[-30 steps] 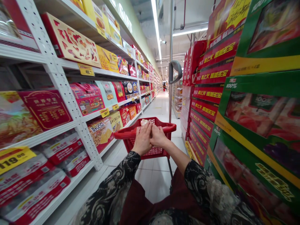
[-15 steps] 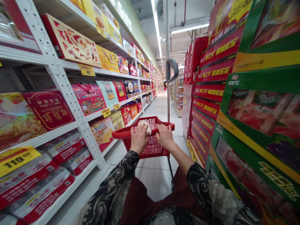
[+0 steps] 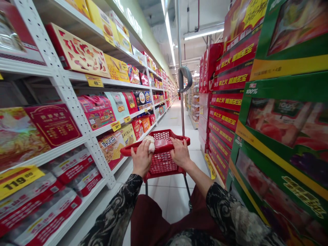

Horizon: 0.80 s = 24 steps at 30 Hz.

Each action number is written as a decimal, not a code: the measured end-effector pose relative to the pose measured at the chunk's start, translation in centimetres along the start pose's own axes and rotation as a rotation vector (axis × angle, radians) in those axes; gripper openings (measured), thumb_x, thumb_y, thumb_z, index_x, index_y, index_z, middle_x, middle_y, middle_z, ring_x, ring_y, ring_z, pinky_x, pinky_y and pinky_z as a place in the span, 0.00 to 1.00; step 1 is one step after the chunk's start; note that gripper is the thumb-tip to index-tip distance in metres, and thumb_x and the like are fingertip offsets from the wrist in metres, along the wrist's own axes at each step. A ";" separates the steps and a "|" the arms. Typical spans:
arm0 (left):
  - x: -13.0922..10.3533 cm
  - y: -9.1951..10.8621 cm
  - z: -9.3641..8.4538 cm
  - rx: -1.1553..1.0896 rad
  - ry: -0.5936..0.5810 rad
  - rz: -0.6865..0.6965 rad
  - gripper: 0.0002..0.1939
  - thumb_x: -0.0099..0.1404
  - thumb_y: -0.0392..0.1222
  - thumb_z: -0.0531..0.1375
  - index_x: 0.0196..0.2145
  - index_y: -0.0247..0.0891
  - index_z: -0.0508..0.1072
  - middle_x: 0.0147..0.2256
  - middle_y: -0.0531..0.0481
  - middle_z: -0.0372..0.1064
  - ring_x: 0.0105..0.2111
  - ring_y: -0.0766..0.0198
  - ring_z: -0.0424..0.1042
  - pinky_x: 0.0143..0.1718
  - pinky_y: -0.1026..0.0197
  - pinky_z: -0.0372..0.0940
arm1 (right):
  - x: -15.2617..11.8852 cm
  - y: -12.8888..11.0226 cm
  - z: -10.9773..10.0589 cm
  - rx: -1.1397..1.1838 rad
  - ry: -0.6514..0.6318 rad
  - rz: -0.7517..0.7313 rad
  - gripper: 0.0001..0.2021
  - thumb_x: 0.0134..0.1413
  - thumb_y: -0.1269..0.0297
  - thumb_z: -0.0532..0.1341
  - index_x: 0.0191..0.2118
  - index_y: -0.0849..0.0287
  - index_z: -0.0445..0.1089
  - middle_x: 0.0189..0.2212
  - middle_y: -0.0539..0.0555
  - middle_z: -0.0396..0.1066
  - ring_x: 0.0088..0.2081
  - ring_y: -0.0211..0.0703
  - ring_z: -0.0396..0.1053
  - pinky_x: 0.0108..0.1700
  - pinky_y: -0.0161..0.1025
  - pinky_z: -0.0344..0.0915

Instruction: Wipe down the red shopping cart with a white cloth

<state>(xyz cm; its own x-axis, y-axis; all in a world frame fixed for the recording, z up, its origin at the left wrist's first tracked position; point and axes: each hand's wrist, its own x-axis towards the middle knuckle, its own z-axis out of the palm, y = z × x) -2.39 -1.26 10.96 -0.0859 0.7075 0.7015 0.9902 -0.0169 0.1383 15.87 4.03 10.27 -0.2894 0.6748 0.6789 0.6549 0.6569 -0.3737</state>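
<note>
The red shopping cart [image 3: 164, 164] stands just ahead of and below the fingers of both hands, its red handle [image 3: 164, 148] running under them from side to side; the left hand [image 3: 141, 159] has its fingers bent over the bar towards its left end, with a crumpled white wad [image 3: 151, 145] held in them and showing beside and beyond the index finger; the wad is partly covered, so it may be cloth or tissue; the right hand [image 3: 180, 152] is folded loosely over the bar near its right end, its fingers slightly spread and holding nothing else that shows, though how firmly they press cannot be told. A second ago the two hands met at the middle of the bar; now they are apart, the wad having travelled left with the left fingers; that leaves the middle stretch uncovered between them, each hand with its own part of the handle. Beyond the right fingers a metal pole [image 3: 182, 111] rises; left of the left fingers are shelved boxes [image 3: 110, 148]; well right of the right fingers, stacked green boxes [image 3: 246, 90].
</note>
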 end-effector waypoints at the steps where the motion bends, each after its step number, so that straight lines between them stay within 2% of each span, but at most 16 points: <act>1: 0.0 0.3 0.1 -0.003 0.001 -0.003 0.23 0.63 0.40 0.48 0.56 0.42 0.60 0.58 0.41 0.58 0.56 0.54 0.59 0.58 0.34 0.41 | -0.1 -0.1 0.1 0.001 0.006 -0.003 0.28 0.47 0.74 0.52 0.58 0.65 0.57 0.53 0.61 0.64 0.56 0.48 0.57 0.62 0.54 0.35; 3: 0.1 1.5 0.4 -0.010 -0.012 0.021 0.23 0.62 0.40 0.49 0.56 0.42 0.61 0.58 0.41 0.58 0.57 0.53 0.58 0.58 0.34 0.42 | -0.2 -0.2 0.2 -0.002 0.015 -0.007 0.28 0.47 0.74 0.51 0.58 0.65 0.57 0.53 0.61 0.64 0.56 0.48 0.57 0.62 0.54 0.35; 8: 0.6 6.0 1.2 -0.038 -0.091 0.153 0.23 0.63 0.40 0.49 0.56 0.41 0.61 0.59 0.42 0.56 0.59 0.54 0.55 0.59 0.36 0.42 | -0.5 -0.1 0.3 0.003 0.028 -0.023 0.27 0.49 0.74 0.50 0.58 0.64 0.56 0.54 0.60 0.64 0.56 0.46 0.57 0.62 0.54 0.37; 11: 0.7 7.0 1.4 -0.044 -0.118 0.198 0.23 0.63 0.39 0.48 0.57 0.42 0.59 0.59 0.43 0.55 0.60 0.55 0.54 0.59 0.37 0.41 | -0.7 0.1 0.3 0.011 0.037 -0.031 0.27 0.50 0.74 0.50 0.59 0.65 0.56 0.54 0.61 0.63 0.56 0.46 0.58 0.62 0.53 0.38; 15: 0.5 4.9 0.8 -0.028 -0.104 0.211 0.22 0.64 0.38 0.47 0.55 0.44 0.61 0.59 0.45 0.57 0.57 0.56 0.58 0.60 0.36 0.37 | -0.7 0.2 0.3 0.025 0.065 -0.032 0.29 0.47 0.76 0.50 0.59 0.67 0.56 0.55 0.61 0.62 0.56 0.46 0.58 0.62 0.53 0.38; 20: 0.5 1.3 -0.6 0.012 -0.050 0.076 0.20 0.63 0.40 0.49 0.52 0.44 0.64 0.56 0.43 0.62 0.54 0.54 0.63 0.59 0.35 0.39 | -0.6 0.1 0.4 0.038 0.090 -0.019 0.31 0.45 0.78 0.49 0.59 0.67 0.54 0.58 0.62 0.59 0.59 0.46 0.54 0.62 0.52 0.41; 22: 0.5 1.0 -0.7 0.012 -0.043 0.047 0.20 0.63 0.40 0.49 0.52 0.43 0.64 0.55 0.43 0.63 0.53 0.54 0.63 0.59 0.34 0.40 | -0.6 0.1 0.5 0.042 0.102 -0.015 0.31 0.45 0.78 0.48 0.59 0.67 0.54 0.57 0.62 0.59 0.59 0.45 0.54 0.62 0.52 0.41; 24: 0.5 1.6 -0.5 0.007 -0.045 0.049 0.20 0.62 0.39 0.49 0.52 0.42 0.64 0.56 0.42 0.62 0.54 0.54 0.62 0.59 0.34 0.41 | -0.6 0.1 0.6 0.041 0.107 -0.016 0.31 0.45 0.78 0.48 0.59 0.67 0.54 0.57 0.62 0.59 0.59 0.45 0.54 0.62 0.52 0.41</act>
<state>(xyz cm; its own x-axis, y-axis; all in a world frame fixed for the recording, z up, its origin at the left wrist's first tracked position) -0.89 -1.32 11.92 -0.0328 0.7371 0.6750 0.9939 -0.0471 0.0998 15.70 3.89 9.46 -0.2213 0.6259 0.7478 0.6209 0.6818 -0.3869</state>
